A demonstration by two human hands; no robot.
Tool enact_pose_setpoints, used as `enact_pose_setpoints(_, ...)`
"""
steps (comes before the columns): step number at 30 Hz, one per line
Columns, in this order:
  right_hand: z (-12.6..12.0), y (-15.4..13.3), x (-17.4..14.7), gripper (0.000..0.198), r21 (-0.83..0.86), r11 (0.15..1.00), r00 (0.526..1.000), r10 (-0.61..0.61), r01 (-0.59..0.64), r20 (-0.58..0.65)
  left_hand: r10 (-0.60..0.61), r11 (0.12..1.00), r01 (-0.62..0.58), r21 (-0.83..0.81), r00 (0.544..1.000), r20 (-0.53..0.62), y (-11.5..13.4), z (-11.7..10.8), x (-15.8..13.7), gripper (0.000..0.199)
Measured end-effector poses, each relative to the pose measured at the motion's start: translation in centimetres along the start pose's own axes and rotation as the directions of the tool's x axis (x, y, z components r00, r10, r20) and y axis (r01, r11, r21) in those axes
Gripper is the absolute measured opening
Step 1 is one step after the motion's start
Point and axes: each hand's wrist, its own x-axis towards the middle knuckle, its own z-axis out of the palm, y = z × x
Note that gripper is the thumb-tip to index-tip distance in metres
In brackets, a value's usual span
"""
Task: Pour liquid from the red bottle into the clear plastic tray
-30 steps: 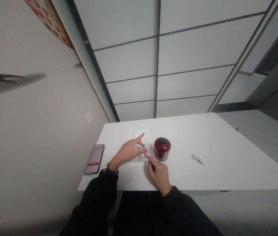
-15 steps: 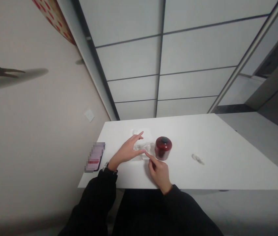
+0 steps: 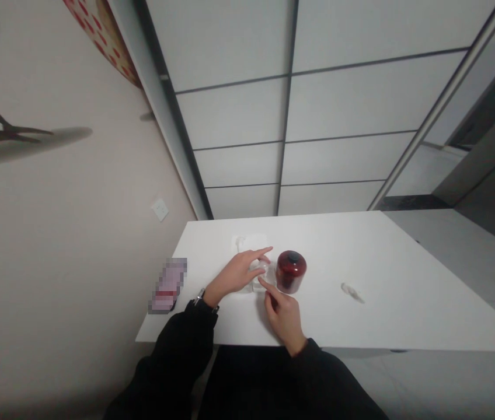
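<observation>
My left hand (image 3: 239, 273) reaches in over some clear, see-through items (image 3: 265, 282), thumb and fingers stretched apart, and nothing shows gripped in it. These items look like plastic or glass; their exact kind cannot be made out, and the left hand partly hides them. Low on the table, my right hand (image 3: 285, 314) points its index finger at the left thumb, its tip at the near side of the clear items. Its other fingers are curled, and no held thing is visible. Just right of the clear items stands a dark red, translucent lidded container (image 3: 291, 272) with a black top.
Beneath and behind the clear items lies a pale sheet (image 3: 254, 240). A crumpled clear scrap (image 3: 352, 292) is on the white table (image 3: 387, 256) at the right. A blurred-out phone-like object (image 3: 169, 286) lies by the left edge, near the wall (image 3: 76, 233).
My left hand has shifted right over the clear items, and its fingers now point more to the right. My right hand stays nearly in place. The view has tilted slightly.
</observation>
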Motion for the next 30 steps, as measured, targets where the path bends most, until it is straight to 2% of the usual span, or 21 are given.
enact_pose_setpoints(4, -0.1, -0.1, 0.1, 0.042, 0.009, 1.000, 1.000, -0.022, 0.022, -0.014, -0.088, 0.994, 0.078, -0.076, 0.985, -0.149, 0.8, -0.7, 0.2, 0.056)
enact_pose_setpoints(8, -0.1, -0.2, 0.1, 0.042, 0.014, 1.000, 1.000, -0.007, 0.007, -0.006, -0.069, 0.998, 0.068, -0.011, 0.992, -0.108, 1.2, -1.6, 0.5, 0.064)
enact_pose_setpoints(12, 0.0, -0.1, 0.0, 0.043, 0.019, 1.000, 1.000, 0.014, -0.014, 0.009, -0.051, 0.998, 0.053, 0.046, 0.997, -0.054, 1.3, -1.9, 0.8, 0.064)
enact_pose_setpoints(20, -0.1, -0.2, 0.0, 0.043, 0.019, 1.000, 1.000, 0.014, -0.015, 0.011, -0.054, 0.999, 0.053, -0.010, 0.990, -0.129, 1.8, -1.7, 1.1, 0.058)
enact_pose_setpoints(30, -0.4, -0.4, 0.2, 0.043, 0.022, 1.000, 1.000, -0.013, 0.013, 0.002, -0.082, 0.993, 0.068, -0.091, 0.983, -0.164, 2.8, -2.9, 2.0, 0.073)
